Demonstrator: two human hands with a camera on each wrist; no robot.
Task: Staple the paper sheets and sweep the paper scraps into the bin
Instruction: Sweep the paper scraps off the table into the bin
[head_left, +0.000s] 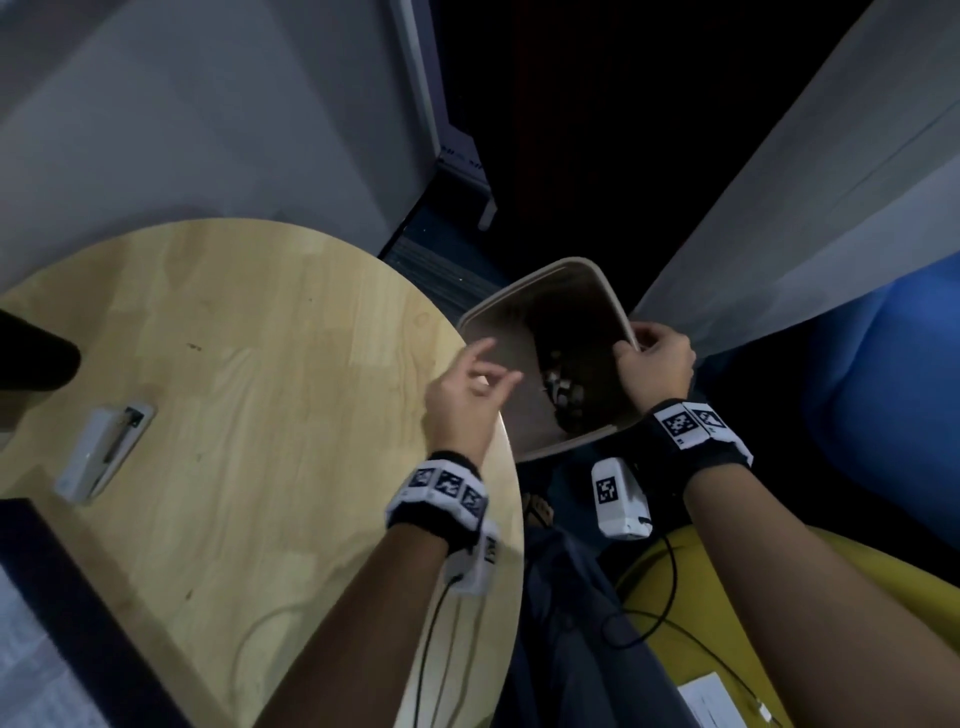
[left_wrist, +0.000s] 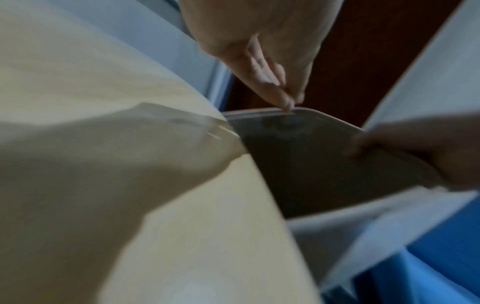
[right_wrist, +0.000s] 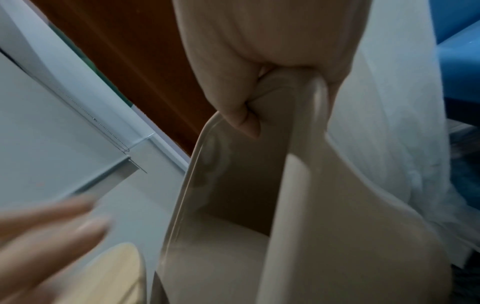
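Note:
A beige bin (head_left: 597, 283) hangs tilted against the right edge of the round wooden table (head_left: 249, 364). My right hand (head_left: 636, 343) grips its far right rim, thumb inside the wall (right_wrist: 241, 121). White paper scraps (head_left: 563, 389) lie in the bin's dark bottom. My left hand (head_left: 493, 369) hovers over the table edge beside the bin mouth, fingers relaxed and holding nothing; its fingertips (left_wrist: 283, 102) are near the bin rim (left_wrist: 324, 115). A white stapler (head_left: 101, 452) lies on the table at the left. No scraps show on the tabletop.
A dark-edged flat object (head_left: 78, 597) with printed paper (head_left: 31, 665) beyond it crosses the lower left. White curtain (head_left: 810, 208) and a blue surface (head_left: 893, 395) stand to the right. A yellow seat (head_left: 675, 623) with a cable and a white sheet (head_left: 711, 696) is below.

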